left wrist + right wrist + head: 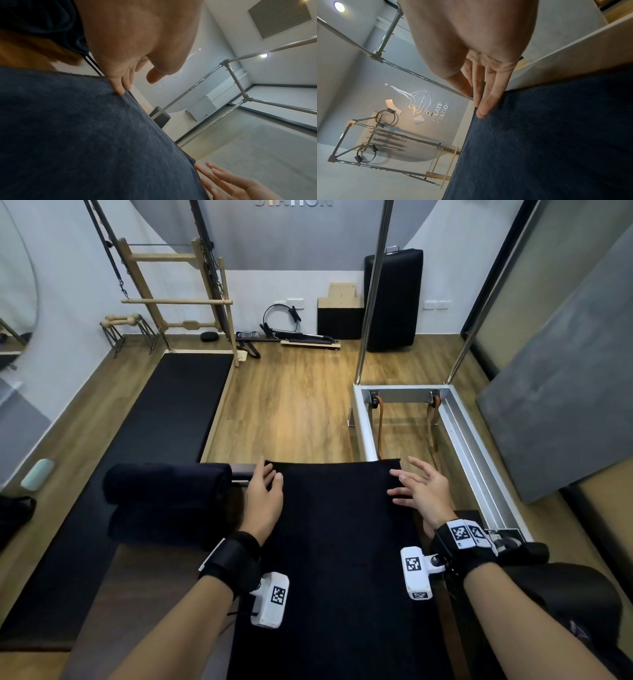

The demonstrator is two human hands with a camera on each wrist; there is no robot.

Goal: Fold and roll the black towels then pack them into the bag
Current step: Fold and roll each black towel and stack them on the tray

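The towel (342, 542) lies flat in the lower middle, both hands open at its far corners, left hand (262, 501) and right hand (423, 494); roll tight and even.

Background, head view: wood-look floor (301, 405). Black mat (164, 419) on the floor at left. Wooden ladder frame (178, 302) against the back wall. Pilates ring (281, 316) near a wall socket (295, 302). Black folded pad (394, 299) stands upright against the wall. Aluminium frame (462, 436) at right with two steel poles (373, 292).
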